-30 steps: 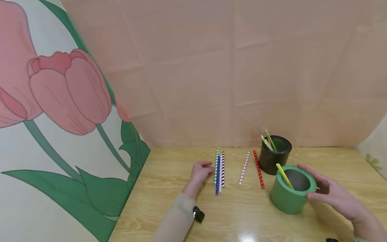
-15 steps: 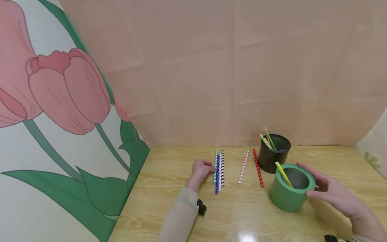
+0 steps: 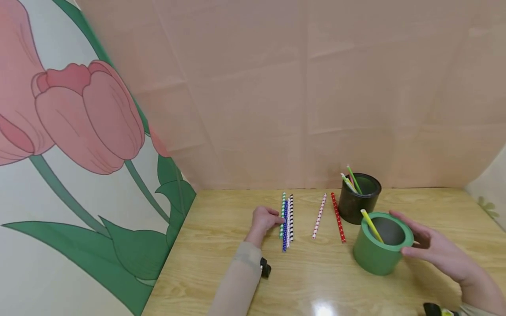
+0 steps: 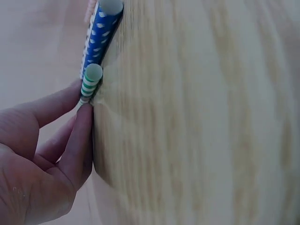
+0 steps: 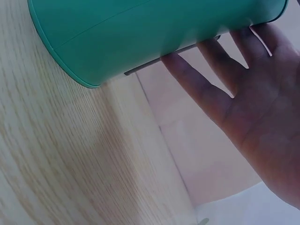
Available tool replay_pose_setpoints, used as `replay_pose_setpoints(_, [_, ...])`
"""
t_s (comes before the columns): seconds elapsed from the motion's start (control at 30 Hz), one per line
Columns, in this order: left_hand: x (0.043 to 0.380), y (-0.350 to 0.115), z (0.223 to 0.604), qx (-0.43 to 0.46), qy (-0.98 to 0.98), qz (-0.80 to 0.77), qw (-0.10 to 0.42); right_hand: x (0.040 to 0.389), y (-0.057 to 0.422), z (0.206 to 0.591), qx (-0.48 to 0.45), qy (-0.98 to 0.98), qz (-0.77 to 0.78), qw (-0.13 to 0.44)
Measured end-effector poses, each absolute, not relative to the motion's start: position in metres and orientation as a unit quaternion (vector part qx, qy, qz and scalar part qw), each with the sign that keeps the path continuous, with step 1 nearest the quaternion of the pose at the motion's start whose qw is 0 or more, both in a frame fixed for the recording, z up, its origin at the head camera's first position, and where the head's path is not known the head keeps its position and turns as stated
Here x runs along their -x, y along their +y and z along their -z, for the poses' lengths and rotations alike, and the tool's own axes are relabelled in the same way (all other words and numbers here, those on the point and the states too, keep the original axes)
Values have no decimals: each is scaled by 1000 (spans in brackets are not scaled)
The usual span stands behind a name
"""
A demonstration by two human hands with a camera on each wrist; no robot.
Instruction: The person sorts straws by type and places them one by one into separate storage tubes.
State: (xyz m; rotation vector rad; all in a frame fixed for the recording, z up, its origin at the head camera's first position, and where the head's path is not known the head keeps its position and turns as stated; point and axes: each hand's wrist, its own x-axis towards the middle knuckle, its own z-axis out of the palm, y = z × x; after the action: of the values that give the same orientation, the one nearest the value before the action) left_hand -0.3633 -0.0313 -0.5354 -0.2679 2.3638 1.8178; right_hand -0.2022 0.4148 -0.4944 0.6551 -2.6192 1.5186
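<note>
My left hand (image 3: 264, 219) lies at the left side of a row of paper straws on the table. In the left wrist view its thumb and finger pinch a green-striped straw (image 4: 89, 85). Beside that straw lie a blue dotted straw (image 3: 284, 246), a pale patterned one and a black-striped straw (image 3: 291, 228). On the right, my right hand (image 3: 439, 252) holds the rim of a green cup (image 3: 371, 258), thumb in front and fingers behind. A yellow straw (image 3: 371, 226) leans inside this cup, which stands on the table. The right wrist view shows the fingers against the cup's side.
A dark cup (image 3: 352, 210) with several thin straws stands just behind the green one. A pink-dotted straw (image 3: 319, 217) and a red dotted straw (image 3: 338, 219) lie apart between the row and the cups. A cloth-like backdrop (image 3: 253, 109) rises at the table's far edge.
My left hand has shifted slightly to the right, and its fingertips have come onto the green-striped straw. The right hand stays at the green cup.
</note>
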Motion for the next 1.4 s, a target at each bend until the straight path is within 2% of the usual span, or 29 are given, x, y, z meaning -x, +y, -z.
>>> replay_pose_setpoints(0.3, [358, -26, 527, 97, 813, -568, 83, 197, 417, 494, -229, -839, -493, 27])
replay_pose_setpoints(0.7, [353, -33, 532, 88, 843, -522, 102, 191, 412, 503, -204, -846, -492, 28])
replay_pose_setpoints(0.97, [355, -43, 530, 79, 824, -547, 124, 196, 412, 501, -208, -845, -492, 26])
replay_pose_setpoints(1.4, [357, -42, 526, 90, 799, -582, 121, 199, 414, 494, -198, -851, -485, 33])
